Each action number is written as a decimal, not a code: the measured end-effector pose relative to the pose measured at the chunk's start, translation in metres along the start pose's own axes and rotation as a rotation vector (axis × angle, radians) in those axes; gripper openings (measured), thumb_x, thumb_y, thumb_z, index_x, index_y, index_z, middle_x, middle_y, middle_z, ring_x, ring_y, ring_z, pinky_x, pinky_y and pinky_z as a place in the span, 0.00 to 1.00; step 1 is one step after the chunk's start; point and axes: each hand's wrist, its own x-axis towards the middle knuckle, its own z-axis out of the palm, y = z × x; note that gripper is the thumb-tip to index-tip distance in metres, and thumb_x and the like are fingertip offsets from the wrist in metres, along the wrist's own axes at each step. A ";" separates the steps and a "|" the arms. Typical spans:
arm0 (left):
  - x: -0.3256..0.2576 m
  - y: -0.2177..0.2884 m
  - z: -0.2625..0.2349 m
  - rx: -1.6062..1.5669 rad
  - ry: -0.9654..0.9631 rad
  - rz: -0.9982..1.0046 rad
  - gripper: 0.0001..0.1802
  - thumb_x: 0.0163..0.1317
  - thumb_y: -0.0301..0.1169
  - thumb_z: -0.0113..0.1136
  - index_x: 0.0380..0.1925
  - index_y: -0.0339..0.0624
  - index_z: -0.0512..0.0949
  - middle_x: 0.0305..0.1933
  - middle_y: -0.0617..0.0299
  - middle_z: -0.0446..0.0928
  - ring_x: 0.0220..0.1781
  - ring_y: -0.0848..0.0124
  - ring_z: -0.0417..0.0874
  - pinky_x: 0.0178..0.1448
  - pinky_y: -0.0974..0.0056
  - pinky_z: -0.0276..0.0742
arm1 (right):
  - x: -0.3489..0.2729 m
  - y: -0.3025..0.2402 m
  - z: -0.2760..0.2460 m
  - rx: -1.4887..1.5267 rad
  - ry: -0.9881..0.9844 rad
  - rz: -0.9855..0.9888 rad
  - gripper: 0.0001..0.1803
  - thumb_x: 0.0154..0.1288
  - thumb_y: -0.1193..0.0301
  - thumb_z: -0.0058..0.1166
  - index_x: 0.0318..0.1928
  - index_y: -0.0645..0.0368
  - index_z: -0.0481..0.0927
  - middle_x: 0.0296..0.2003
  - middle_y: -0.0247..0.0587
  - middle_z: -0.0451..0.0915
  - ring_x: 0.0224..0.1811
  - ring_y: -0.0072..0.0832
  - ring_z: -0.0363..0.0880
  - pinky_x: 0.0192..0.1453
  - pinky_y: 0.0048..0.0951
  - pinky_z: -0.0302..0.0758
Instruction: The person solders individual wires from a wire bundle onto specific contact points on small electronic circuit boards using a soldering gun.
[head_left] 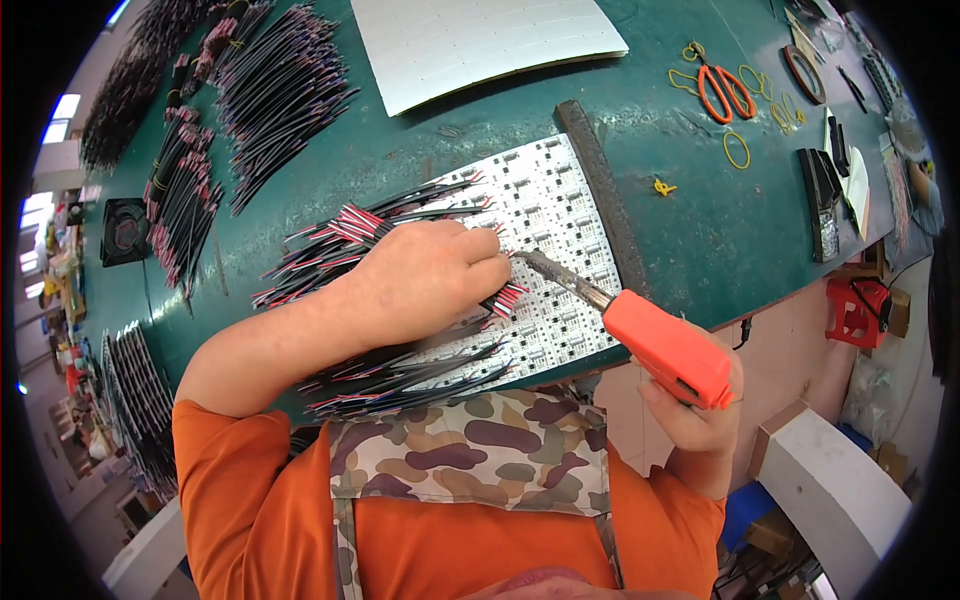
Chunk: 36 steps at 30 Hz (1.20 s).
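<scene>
A dark green worktop (700, 230) is strewn with bundles of thin red-and-black wires (270, 90). A white studded circuit panel (560, 200) lies near its front edge. An orange-handled soldering iron (668, 350) is gripped by the right hand (700, 420), its metal tip touching the panel beside the left hand (430, 275), which is closed on short wire leads (505, 298).

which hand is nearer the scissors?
Right. The right hand grips the soldering iron at the table's near edge, below the scissors; the left hand rests on the panel, farther left.
</scene>
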 end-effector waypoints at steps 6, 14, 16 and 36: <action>0.001 -0.001 0.000 -0.021 -0.009 -0.001 0.16 0.49 0.27 0.61 0.41 0.40 0.78 0.32 0.59 0.73 0.35 0.59 0.79 0.35 0.56 0.77 | -0.002 -0.001 0.001 -0.050 0.028 -0.023 0.24 0.50 0.79 0.64 0.51 0.69 0.80 0.44 0.48 0.84 0.40 0.38 0.85 0.45 0.32 0.79; 0.002 0.002 -0.005 0.003 -0.057 -0.032 0.06 0.54 0.29 0.56 0.31 0.42 0.76 0.35 0.59 0.75 0.38 0.60 0.81 0.41 0.57 0.80 | -0.008 -0.003 -0.002 0.064 0.040 0.069 0.26 0.51 0.79 0.65 0.53 0.71 0.78 0.44 0.50 0.84 0.41 0.37 0.85 0.46 0.32 0.79; 0.002 0.002 -0.006 0.001 -0.060 -0.030 0.06 0.54 0.29 0.56 0.32 0.42 0.76 0.35 0.59 0.75 0.38 0.60 0.81 0.41 0.57 0.80 | -0.011 -0.002 -0.005 0.002 0.056 0.029 0.26 0.52 0.78 0.65 0.53 0.71 0.78 0.44 0.49 0.84 0.41 0.37 0.85 0.46 0.32 0.79; 0.003 0.003 -0.006 0.003 -0.062 -0.028 0.07 0.54 0.29 0.56 0.33 0.41 0.76 0.35 0.59 0.76 0.38 0.60 0.81 0.41 0.58 0.81 | -0.005 -0.002 0.003 -0.073 0.052 -0.060 0.22 0.53 0.76 0.62 0.50 0.71 0.77 0.30 0.39 0.79 0.28 0.25 0.77 0.35 0.25 0.73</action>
